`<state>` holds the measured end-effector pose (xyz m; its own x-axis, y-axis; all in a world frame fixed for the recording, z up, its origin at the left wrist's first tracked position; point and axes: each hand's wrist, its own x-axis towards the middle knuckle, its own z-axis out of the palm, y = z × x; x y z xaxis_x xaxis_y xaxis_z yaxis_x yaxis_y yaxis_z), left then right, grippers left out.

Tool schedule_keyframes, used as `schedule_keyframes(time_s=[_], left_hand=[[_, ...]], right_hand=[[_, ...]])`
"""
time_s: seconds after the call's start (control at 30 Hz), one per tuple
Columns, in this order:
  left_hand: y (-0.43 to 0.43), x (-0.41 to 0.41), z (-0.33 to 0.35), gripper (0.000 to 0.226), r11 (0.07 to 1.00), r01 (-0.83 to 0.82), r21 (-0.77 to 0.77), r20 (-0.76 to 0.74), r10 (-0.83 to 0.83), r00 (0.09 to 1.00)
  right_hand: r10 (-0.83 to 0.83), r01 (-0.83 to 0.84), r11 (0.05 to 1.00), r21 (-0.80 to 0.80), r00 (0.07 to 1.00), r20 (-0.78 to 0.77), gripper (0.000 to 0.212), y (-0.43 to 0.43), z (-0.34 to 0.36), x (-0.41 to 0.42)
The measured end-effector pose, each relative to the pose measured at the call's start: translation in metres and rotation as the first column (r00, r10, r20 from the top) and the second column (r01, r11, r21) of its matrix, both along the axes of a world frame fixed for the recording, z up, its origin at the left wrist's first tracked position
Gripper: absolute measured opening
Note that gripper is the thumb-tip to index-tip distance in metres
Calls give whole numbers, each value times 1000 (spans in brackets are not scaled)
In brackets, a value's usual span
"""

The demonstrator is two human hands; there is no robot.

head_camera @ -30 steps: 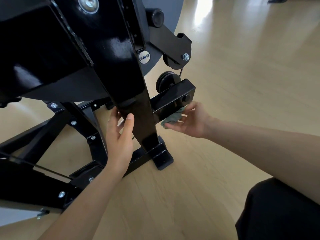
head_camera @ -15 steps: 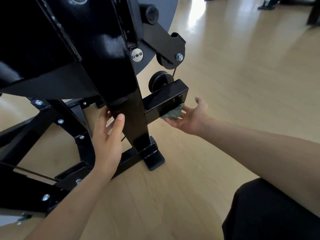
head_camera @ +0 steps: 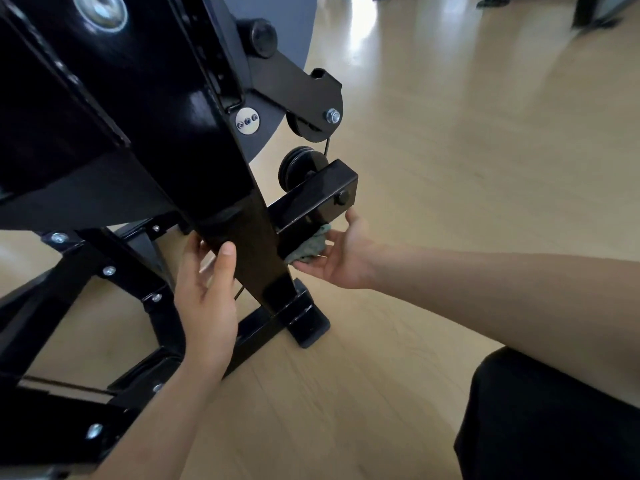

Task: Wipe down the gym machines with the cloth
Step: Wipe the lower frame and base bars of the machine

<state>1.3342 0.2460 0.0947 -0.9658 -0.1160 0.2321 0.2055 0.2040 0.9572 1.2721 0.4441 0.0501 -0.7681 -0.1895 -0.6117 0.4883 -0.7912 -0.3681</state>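
Note:
A black gym machine fills the left of the view, with a slanted upright post (head_camera: 249, 233) running down to a foot on the floor. My left hand (head_camera: 204, 299) grips this post, thumb on its front face and fingers behind it. A short square tube (head_camera: 311, 199) sticks out to the right of the post. Under it, my right hand (head_camera: 343, 258) lies palm up and presses a crumpled green cloth (head_camera: 310, 245) against the tube's underside with straight fingers. The thumb touches the tube's end.
Two black pulleys (head_camera: 299, 168) with a thin cable sit just above the tube. The post's foot (head_camera: 308, 323) rests on pale wooden floor (head_camera: 450, 168). Frame bars with bolts (head_camera: 109, 270) spread at lower left. My dark-trousered knee (head_camera: 547, 420) is at lower right. Other machine bases (head_camera: 595, 12) stand far back.
My right hand has slid the cloth further in under the tube, towards the post. The left hand keeps its hold on the post. The camera view has shifted slightly.

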Motion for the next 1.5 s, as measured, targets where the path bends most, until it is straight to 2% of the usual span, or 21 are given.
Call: schedule_keyframes(time_s=[0.13,0.27,0.33,0.4,0.63,0.77,0.93,1.03,1.1,1.23,1.33,1.4,1.43,1.5], left_hand=[[0,0,1,44,1000,-12,13,6,12,1000],[0,1,3,45,1000,-2,25,14,1,1000],[0,1,3,45,1000,-2,21,18,2,1000],[0,1,4,47,1000,-6,17,18,5,1000],[-3,3,8,47,1000,29,12,45,-29,999],[-6,5,12,48,998,64,7,55,-64,996],[-5,7,13,47,997,78,18,55,-79,995],[-6,6,13,43,996,79,37,54,-81,995],[-9,6,13,41,995,76,65,61,-80,995],[-13,6,13,40,989,111,98,64,-117,991],[-16,7,14,39,982,126,137,65,-136,989],[-20,9,14,29,982,69,174,87,-85,993],[-22,10,14,21,985,27,171,93,-43,995],[-24,14,13,14,993,-12,119,119,-2,993]], right_hand=[[-21,21,1000,11,1000,9,74,4,4,0],[-233,231,972,51,972,41,63,20,10,-8],[-280,277,959,54,959,48,56,22,13,-10],[-234,232,971,50,971,38,58,16,14,-6],[95,-95,990,101,995,0,68,-6,20,15],[155,-152,973,174,988,-2,55,-5,35,21],[137,-112,932,344,989,-48,21,-15,60,31],[78,-39,930,366,993,-92,27,-19,73,37],[120,-50,913,404,981,-150,25,-21,79,44],[239,-6,797,604,922,-305,6,-27,88,53],[218,160,705,691,878,-426,10,-30,92,55],[205,268,638,721,844,-496,12,-33,88,57],[230,277,622,732,829,-509,12,-36,84,59],[332,180,645,743,809,-485,14,-43,73,61]])
